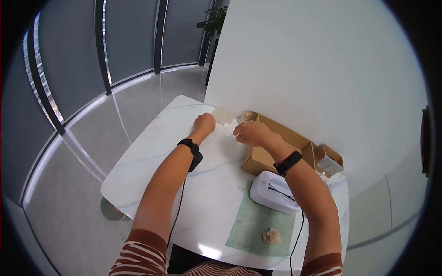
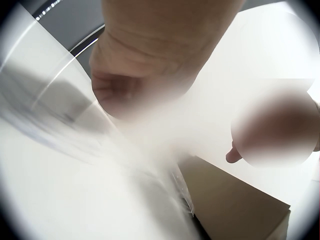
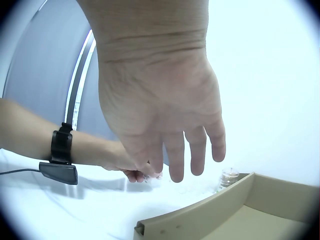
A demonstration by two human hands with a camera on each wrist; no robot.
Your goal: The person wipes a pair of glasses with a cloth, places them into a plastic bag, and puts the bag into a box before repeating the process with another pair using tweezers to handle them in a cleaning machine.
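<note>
My left hand [image 1: 205, 124] is over the far part of the table, fingers curled, pinching what looks like clear plastic film [image 2: 172, 187]. The film hangs below the hand in the left wrist view and is faint in the head view. My right hand [image 1: 253, 133] hovers beside the near-left corner of the open cardboard box [image 1: 258, 161]. In the right wrist view its fingers [image 3: 198, 152] hang nearly straight, holding nothing. Between and beyond the hands lie white jagged-edged pieces [image 1: 228, 126] and a flat beige piece [image 1: 224, 114].
A clear jar [image 1: 246, 115] stands by the box's back corner. At right is a smaller cardboard box [image 1: 329, 158]. Nearer, a white oval device [image 1: 264, 195] with thin black strips sits on a green cloth [image 1: 251, 232], with a crumpled beige cloth [image 1: 271, 236]. Cables run from both wrists.
</note>
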